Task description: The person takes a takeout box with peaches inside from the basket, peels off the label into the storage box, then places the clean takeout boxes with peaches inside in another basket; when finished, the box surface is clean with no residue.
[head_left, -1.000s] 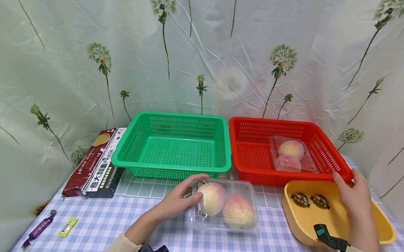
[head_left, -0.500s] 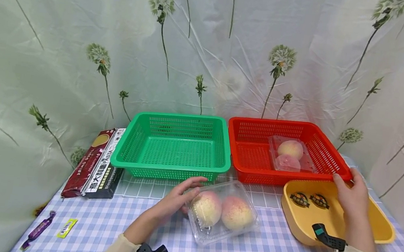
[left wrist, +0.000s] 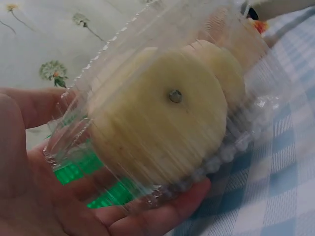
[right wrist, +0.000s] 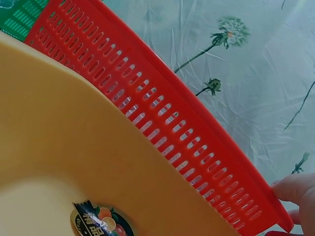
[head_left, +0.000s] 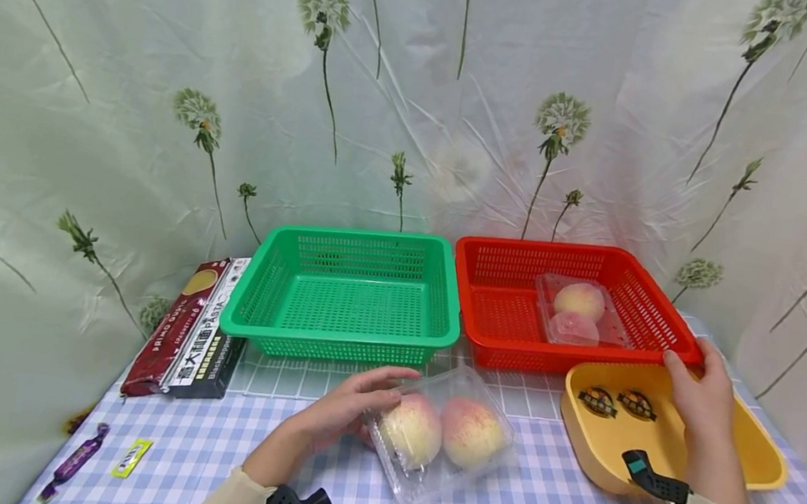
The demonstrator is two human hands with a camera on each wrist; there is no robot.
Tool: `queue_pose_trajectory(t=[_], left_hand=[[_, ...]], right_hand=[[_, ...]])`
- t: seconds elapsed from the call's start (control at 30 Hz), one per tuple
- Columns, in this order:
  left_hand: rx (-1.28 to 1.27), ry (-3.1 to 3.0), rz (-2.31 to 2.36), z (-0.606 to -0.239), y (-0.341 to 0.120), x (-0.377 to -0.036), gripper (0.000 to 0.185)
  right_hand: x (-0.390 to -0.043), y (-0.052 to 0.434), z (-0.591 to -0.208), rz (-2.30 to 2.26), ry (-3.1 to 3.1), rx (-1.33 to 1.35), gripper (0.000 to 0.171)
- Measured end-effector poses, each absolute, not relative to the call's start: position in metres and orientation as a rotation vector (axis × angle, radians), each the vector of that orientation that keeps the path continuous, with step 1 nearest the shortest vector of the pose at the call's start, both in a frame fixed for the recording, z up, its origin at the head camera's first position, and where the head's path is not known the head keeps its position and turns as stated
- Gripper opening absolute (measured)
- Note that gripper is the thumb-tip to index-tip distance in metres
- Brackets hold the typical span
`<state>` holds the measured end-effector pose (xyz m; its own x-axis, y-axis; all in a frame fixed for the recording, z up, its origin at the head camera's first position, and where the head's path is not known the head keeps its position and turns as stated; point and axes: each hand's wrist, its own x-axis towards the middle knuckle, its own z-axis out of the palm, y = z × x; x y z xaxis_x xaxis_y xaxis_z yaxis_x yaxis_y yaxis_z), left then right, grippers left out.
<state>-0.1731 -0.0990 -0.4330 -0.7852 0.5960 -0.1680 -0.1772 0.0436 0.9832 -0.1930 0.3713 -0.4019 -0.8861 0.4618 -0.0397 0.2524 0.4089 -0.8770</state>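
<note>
My left hand (head_left: 345, 406) grips the left end of a clear plastic clamshell box (head_left: 412, 488) with two peaches (head_left: 412, 431) inside. The box is turned askew and tilted over the checked cloth. In the left wrist view, fingertips (left wrist: 197, 191) curl under its lower edge, and a peach (left wrist: 157, 118) shows through the plastic. My right hand (head_left: 705, 398) pinches the front right corner of the red basket (head_left: 522, 357). The right wrist view shows the thumb on that rim, with part of the hand outside the frame. A second peach box (head_left: 614, 324) lies inside the red basket.
A green basket (head_left: 332, 337) stands left of the red one, both on a white wire rack (head_left: 282, 376). In front of the red basket sits a yellow basin (head_left: 594, 452). Pasta packages (head_left: 192, 335) lie at left, near a purple-wrapped candy (head_left: 76, 460) and a yellow packet (head_left: 132, 458).
The peach box, at first nearly square to the table edge, has been turned and tilted by my left hand, which has come slightly lower. My right hand has stayed on the red basket's corner.
</note>
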Motion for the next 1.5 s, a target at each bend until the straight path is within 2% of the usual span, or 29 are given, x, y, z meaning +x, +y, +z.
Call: queue_pose_trajectory(t=[0.43,0.9,1.5], left_hand=[[0.385,1.666,1.828,-0.42,-0.088,-0.161,0.043],[0.455,1.614,1.931,-0.384,-0.072,-0.156,0.042],[0.144,1.599,2.268,-0.338,-0.029,-0.201,0.044]], right_hand=[[-0.193,0.372,-0.402,1.494,-2.456,-0.64,0.075],[-0.191,0.373,-0.404,1.523,-2.452,-0.649,0.076],[-0.193,0.374,-0.404,1.527,-2.432,-0.643,0.075]])
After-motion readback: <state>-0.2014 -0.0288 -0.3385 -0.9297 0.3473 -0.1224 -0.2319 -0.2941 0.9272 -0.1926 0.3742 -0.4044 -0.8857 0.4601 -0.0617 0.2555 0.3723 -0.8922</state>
